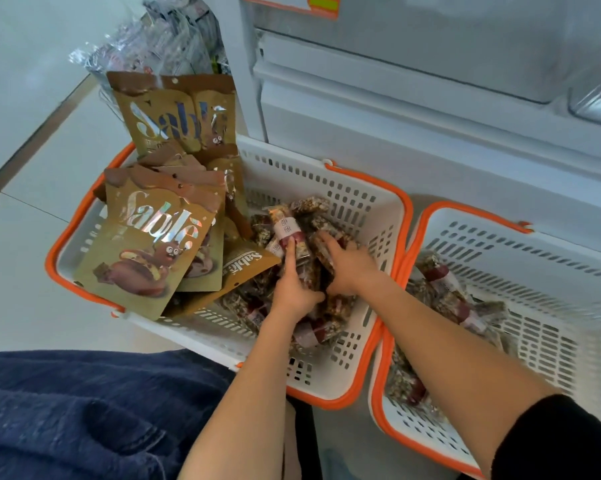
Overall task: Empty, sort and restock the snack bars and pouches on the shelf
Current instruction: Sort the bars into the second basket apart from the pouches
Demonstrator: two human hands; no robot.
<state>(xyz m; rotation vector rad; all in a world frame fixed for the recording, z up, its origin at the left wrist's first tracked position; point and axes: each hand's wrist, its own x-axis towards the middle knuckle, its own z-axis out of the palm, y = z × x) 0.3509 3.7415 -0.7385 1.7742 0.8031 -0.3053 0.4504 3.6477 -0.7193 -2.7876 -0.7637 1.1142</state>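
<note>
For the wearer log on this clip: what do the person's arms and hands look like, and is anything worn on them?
Both forearms are bare. The left hand and the right hand wear no gloves, and no rings, watch or bracelet show. A black sleeve covers the right upper arm, pushed up near the elbow. No sleeve shows on the left arm within the frame.

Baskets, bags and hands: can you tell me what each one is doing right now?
Left basket: on the floor, holding pouches and bars.
Right basket: beside it, partly filled with bars.
Sable pouches: stacked upright, leaning in the left basket.
Snack bars: piled loose in the left basket.
Left hand: gripping a bundle of bars.
Right hand: reaching into the bars, fingers among them.
Shelf: bare where visible.
</note>
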